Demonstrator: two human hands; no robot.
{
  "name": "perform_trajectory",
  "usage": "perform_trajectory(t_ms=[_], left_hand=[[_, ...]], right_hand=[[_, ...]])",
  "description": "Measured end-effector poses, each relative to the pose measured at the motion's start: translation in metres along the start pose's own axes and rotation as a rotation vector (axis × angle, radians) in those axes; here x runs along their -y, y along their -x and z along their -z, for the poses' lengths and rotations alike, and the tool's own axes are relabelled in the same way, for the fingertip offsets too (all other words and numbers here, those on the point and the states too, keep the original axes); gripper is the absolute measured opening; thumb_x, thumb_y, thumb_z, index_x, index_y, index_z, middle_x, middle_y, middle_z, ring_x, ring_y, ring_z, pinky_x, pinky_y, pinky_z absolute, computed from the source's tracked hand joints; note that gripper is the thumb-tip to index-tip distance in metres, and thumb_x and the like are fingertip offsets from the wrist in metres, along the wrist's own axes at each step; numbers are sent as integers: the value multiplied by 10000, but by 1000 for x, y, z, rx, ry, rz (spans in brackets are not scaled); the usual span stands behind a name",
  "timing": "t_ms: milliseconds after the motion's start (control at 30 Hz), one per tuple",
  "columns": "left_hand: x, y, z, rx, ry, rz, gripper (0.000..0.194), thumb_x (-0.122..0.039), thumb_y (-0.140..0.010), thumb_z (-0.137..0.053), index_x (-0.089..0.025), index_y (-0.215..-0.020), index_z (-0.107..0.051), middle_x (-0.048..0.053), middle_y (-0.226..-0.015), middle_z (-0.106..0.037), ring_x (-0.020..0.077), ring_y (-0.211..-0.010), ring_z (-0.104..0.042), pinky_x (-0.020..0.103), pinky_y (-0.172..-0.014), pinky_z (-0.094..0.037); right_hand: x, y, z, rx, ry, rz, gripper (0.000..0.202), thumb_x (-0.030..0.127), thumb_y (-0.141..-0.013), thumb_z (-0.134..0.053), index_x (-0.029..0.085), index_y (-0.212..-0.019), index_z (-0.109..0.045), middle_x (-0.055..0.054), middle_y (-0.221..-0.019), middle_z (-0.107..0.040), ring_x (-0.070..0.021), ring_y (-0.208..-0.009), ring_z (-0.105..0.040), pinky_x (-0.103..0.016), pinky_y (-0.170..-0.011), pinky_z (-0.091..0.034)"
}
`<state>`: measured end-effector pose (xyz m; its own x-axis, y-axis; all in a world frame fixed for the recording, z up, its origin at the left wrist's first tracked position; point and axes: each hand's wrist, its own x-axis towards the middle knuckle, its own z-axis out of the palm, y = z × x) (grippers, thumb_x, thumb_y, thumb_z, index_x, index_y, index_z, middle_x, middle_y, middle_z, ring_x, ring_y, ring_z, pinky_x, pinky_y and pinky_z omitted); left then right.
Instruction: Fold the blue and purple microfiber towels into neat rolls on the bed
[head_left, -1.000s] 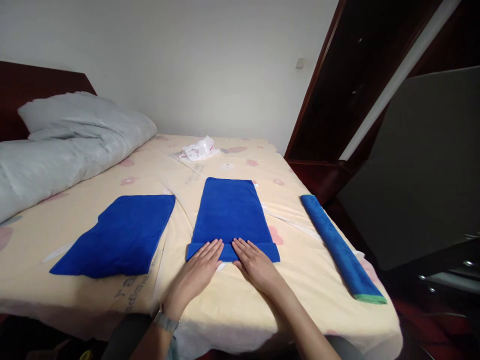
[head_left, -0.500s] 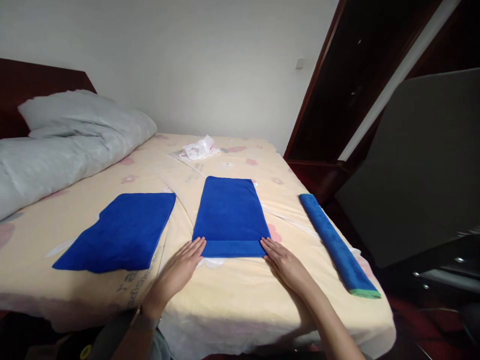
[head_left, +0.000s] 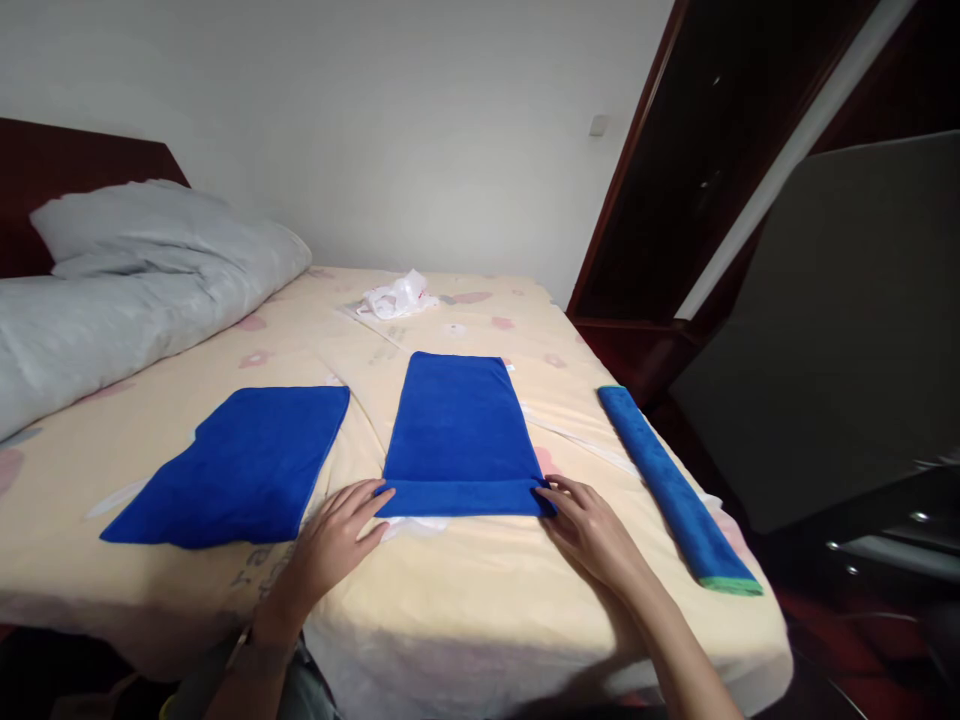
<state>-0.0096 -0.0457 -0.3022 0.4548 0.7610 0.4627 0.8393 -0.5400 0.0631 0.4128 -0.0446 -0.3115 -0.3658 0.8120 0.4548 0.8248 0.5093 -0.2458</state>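
Observation:
A blue towel (head_left: 465, 415) lies flat in the middle of the bed, its near edge folded over into a narrow strip. My left hand (head_left: 341, 530) rests at the strip's left end, fingertips on the cloth and thumb apart from them. At the right end, the bent fingers of my right hand (head_left: 589, 515) touch the strip. Neither hand is closed around the towel. To the left is a second blue towel (head_left: 247, 465) with an uneven outline. A long, narrow rolled or folded blue towel (head_left: 671, 480) with green edging lies on the right.
The patterned sheet (head_left: 465, 590) covers the bed. A crumpled white plastic bag (head_left: 399, 296) sits farther back. A grey quilt (head_left: 150, 290) is heaped at the left by the wooden headboard (head_left: 90, 160). Dark furniture (head_left: 637, 200) stands beyond the bed's right edge.
My hands have shifted outward from lying flat on the strip's corners, and their fingers are now more bent. More of the strip's ends shows. The other towels stay put.

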Motion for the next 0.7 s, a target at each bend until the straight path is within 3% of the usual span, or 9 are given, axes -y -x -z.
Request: perform_trajectory(t_ms=[300, 500, 700], left_hand=[[-1, -14, -5, 33, 109, 26, 373, -171, -905, -504, -252, -1238, -652, 52, -1311, -651, 232, -1231, -585, 417, -1069, -474], [4, -22, -11, 3, 406, 267, 277, -296, -943, -504, -236, -1167, -653, 69, -1192, -690, 221, -1116, -643, 378, -1001, -513], [10, -38, -31, -49, 673, 513, 384, -460, -946, -479, -204, -1221, -559, 52, -993, -675, 189, -902, -668, 335, -833, -553]], right_hand=[[2, -12, -5, -1, -20, -18, 326, 264, -921, -540, 234, -1221, -665, -96, -1252, -670, -288, -1115, -623, -465, -931, -531], [0, -24, -4, -8, -217, -184, 331, 372, -987, -439, 228, -1184, -661, -86, -1159, -718, -269, -1065, -654, -430, -918, -530], [-5, -42, -19, -41, -401, -419, 422, 470, -990, -413, 245, -1307, -577, -82, -1088, -737, -258, -967, -704, -414, -848, -559]])
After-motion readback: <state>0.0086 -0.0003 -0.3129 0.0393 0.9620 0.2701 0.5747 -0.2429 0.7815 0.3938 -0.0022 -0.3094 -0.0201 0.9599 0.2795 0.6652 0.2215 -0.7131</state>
